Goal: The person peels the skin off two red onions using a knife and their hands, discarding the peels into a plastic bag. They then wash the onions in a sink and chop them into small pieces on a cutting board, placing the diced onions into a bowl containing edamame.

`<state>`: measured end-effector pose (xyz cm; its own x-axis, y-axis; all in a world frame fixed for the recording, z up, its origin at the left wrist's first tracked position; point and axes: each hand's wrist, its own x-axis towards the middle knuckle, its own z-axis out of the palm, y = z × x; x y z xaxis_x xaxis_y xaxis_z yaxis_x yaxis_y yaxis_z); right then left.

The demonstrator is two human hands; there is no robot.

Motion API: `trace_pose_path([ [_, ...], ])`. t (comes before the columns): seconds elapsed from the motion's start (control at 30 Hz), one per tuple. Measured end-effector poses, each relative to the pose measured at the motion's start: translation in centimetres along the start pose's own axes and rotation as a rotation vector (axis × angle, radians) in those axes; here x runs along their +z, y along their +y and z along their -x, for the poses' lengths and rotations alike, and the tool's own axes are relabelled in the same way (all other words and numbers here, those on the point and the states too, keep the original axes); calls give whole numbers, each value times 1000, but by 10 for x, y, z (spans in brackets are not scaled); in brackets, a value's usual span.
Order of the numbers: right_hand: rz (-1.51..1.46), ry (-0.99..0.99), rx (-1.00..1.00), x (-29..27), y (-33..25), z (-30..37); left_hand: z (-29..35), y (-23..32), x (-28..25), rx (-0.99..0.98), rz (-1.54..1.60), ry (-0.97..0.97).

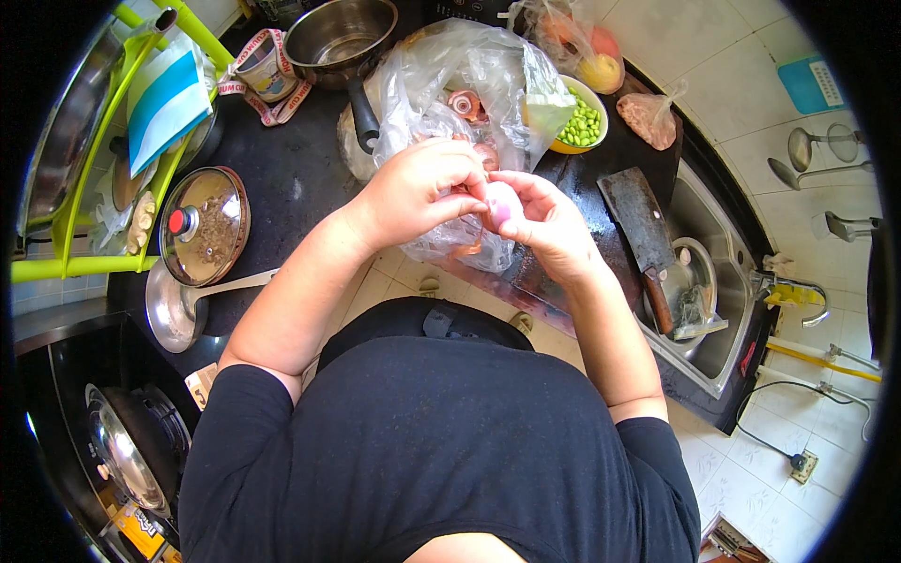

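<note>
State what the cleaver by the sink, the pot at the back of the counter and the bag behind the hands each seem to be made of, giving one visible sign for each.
Cleaver: dull grey metal blade, mottled and unpolished, probably steel; brown handle that looks like wood.
Pot: shiny silver metal with bright reflections, likely stainless steel; its handle is black, possibly plastic.
Bag: thin clear plastic film, crinkled and glossy, contents showing through.

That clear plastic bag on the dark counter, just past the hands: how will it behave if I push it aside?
The crumpled clear plastic bag looks floppy and would probably deform rather than slide whole. The pinkish peelings inside may spill from its open mouth. It would likely bump the steel saucepan beside it.
</note>
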<state>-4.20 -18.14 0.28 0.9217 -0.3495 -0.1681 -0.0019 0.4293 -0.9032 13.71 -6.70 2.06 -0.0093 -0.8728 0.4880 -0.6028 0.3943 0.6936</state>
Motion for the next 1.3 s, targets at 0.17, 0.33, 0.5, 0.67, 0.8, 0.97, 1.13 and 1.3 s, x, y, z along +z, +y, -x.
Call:
trace_pose_path([
  [0.17, -173, 10, 18, -4, 3, -2, 5, 4, 8, 66, -94, 133],
  [0.33, -319, 68, 6, -19, 14, -7, 12, 1, 8, 31, -35, 187],
  [0.5, -342, 58, 10, -20, 10, -5, 18, -14, 7, -175, -53, 231],
  [0.67, -317, 29, 9, -14, 12, -3, 11, -5, 12, -124, -33, 247],
  [0.8, -280, 11, 23, -10, 11, -2, 5, 0, 13, -55, -26, 217],
  [0.97, -205, -7, 17, -8, 9, -1, 6, 0, 10, -44, 21, 180],
  [1.13, -119, -28, 23, -5, 5, 3, 5, 3, 1, -4, 30, 64],
  [1.3, -224, -33, 44, -5, 7, 3, 7, 2, 5, 50, -74, 101],
])
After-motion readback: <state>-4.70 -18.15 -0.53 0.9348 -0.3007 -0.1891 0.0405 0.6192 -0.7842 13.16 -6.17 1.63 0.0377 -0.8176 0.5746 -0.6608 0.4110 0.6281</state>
